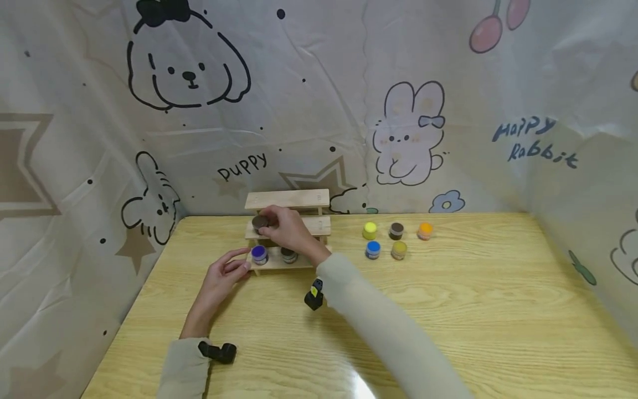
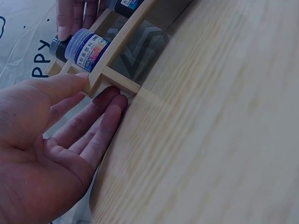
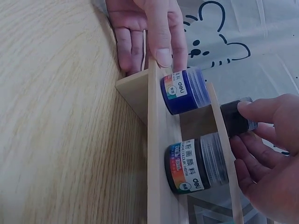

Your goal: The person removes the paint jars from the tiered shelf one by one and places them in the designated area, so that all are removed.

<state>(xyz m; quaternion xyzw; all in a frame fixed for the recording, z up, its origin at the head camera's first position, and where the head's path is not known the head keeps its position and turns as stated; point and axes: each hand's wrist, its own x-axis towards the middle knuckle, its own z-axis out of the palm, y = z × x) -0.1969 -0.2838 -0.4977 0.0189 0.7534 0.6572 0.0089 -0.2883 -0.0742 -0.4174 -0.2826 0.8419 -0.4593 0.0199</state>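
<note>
A three-tier wooden display rack [image 1: 288,198] stands at the back left of the table. My right hand [image 1: 289,228] pinches a dark paint jar [image 1: 260,224] between thumb and fingers at the left end of the middle tier. Whether the jar's base touches the board cannot be told. On the bottom tier sit a purple paint jar [image 1: 259,254], at the left, and a black paint jar [image 1: 288,255] beside it. My left hand [image 1: 222,278] grips the bottom tier's left end, its thumb [image 2: 70,86] against the board and its fingers around the side.
Right of the rack, several more paint jars stand on the table: yellow [image 1: 370,230], dark brown [image 1: 396,231], orange [image 1: 425,231], blue [image 1: 372,249] and ochre [image 1: 399,250]. A printed cloth [image 1: 319,111] hangs behind the table [image 1: 448,321].
</note>
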